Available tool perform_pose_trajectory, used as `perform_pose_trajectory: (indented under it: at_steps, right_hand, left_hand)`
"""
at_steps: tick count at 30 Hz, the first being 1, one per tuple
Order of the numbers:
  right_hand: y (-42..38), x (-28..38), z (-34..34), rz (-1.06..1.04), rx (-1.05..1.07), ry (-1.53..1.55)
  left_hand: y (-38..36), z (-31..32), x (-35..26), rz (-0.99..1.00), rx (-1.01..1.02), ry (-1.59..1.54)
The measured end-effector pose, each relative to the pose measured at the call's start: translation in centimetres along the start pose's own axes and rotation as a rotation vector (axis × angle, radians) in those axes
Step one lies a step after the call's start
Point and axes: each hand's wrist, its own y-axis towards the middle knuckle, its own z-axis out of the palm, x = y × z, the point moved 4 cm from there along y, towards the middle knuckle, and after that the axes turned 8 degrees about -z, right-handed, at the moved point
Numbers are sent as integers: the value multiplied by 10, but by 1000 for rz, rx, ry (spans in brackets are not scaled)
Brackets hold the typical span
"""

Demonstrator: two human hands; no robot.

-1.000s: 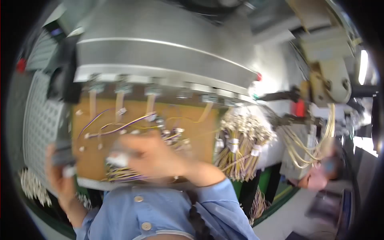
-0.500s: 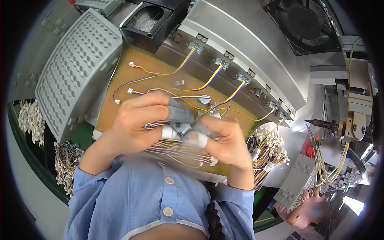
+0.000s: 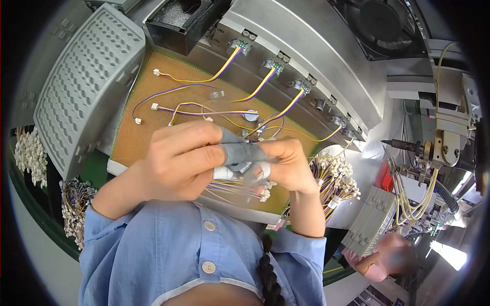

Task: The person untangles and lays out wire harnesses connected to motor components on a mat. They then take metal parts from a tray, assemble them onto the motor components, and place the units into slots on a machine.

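My left hand and my right hand meet over the front of the brown work mat. Grey covers wrap some fingertips, and white tape is around the thumbs. Both hands are closed in a pinch, fingertips together on a small part that blur and the fingers mostly hide. Under the hands lies a bundle of yellow, purple and white wires with white plugs. Just beyond them are a small round metal motor and loose wire leads.
Along a metal rail at the back sit small motors with wires soldered to green boards. A soldering iron points in from the right, near bundled connectors. Left stands a grey ridged tray. A black box, a fan and another person are also visible.
My hands stay together, with the right fingers turning over the small part and the right thumb swinging lower. The whole view has shifted slightly, moving the bench up and left.
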Motion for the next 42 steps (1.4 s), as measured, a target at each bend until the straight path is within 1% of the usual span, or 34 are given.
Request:
perform_pose_trajectory:
  at_steps: [2,3,4,5,6,8,9,10,11,12,14,17,19,20,21,22,23,24,25,26,27,28,29,30,31,32,34,35,36,38,39,40,41,42]
  right_hand:
    - [0,-7,-3,-74,43,-40]
    - [0,-10,-5,-77,46,-87]
    - [1,-15,-6,-75,43,-91]
    - [2,-17,-5,-154,57,-37]
    - [2,-16,-6,-234,72,12]
    - [-5,-13,-5,-258,93,-39]
    - [-6,-12,-5,-261,-2,32]
    - [-7,-12,-5,-266,-98,104]
    - [-13,-18,-9,-205,-329,111]
    - [-17,-19,-17,-310,-495,122]
    - [-24,-25,-35,-330,-723,301]
    - [-17,-18,-38,-343,-819,315]
    - [-9,-15,-36,-365,-914,315]
    - [-4,-12,-36,-361,-910,313]
    - [0,-9,-38,-377,-941,344]
    - [2,-8,-39,-391,-969,378]
    - [3,-11,-43,-405,-961,383]
    - [0,-13,-48,-383,-918,385]
    - [-3,-12,-51,-310,-807,461]
    - [-9,-14,-61,-286,-685,358]
    - [-15,-8,-59,-223,-574,328]
    - [-25,-8,-63,-206,-535,81]
    - [-39,-1,-64,-159,-721,-239]
    - [-63,-8,-83,-172,-719,-482]
    - [-78,-13,-87,-192,-728,-268]
    - [-75,-11,-78,-194,-704,-273]
    - [-62,-13,-33,-156,-534,-318]
    - [-42,-12,-9,-166,-404,-594]
    - [-16,-14,14,-178,-266,-871]
    - [24,-18,55,-411,-64,-1200]
    - [33,-24,64,-417,-63,-1197]
    - [43,-41,71,-303,52,-1341]
    - [49,-56,72,-193,174,-1476]
    - [51,-60,75,-234,188,-1471]
  left_hand:
    - [8,-1,-4,-8,127,-11]
    - [12,-3,-4,-10,127,-18]
    - [17,-1,-2,-57,224,-42]
    - [20,2,1,-99,320,-64]
    - [22,4,2,-90,316,-67]
    - [24,15,14,-220,328,-334]
    - [16,24,22,-296,280,-343]
    - [10,25,22,-281,283,-353]
    - [9,20,19,-371,173,-378]
    - [5,15,20,-466,60,-403]
    - [-15,7,35,-545,-28,-471]
    - [-38,-22,52,-592,-252,-498]
    - [-77,-68,71,-579,-389,-208]
    - [-92,-94,77,-583,-450,-76]
    - [-111,-125,88,-655,-519,51]
    - [-106,-146,81,-693,-508,147]
    - [-131,-179,94,-694,-543,297]
    - [-156,-218,102,-816,-391,735]
    - [-185,-250,115,-789,-428,928]
    - [-213,-281,126,-759,-446,1131]
    - [-247,-309,141,-816,-369,1393]
    - [-274,-330,143,-866,-284,1654]
    - [-271,-323,123,-1193,-267,1563]
    - [-278,-318,109,-1222,-315,1504]
    - [-313,-314,115,-1281,-379,1266]
    - [-342,-311,120,-1317,-427,1023]
    - [-310,-267,108,-1484,-564,303]
    - [-320,-270,116,-1485,-606,206]
    - [-319,-273,115,-1481,-608,209]
    - [-317,-278,109,-1416,-768,118]
    - [-312,-278,104,-1369,-886,93]
    - [-315,-274,107,-1369,-894,95]
    - [-318,-269,109,-1203,-1033,-86]
    - [-319,-272,105,-1003,-1170,-249]
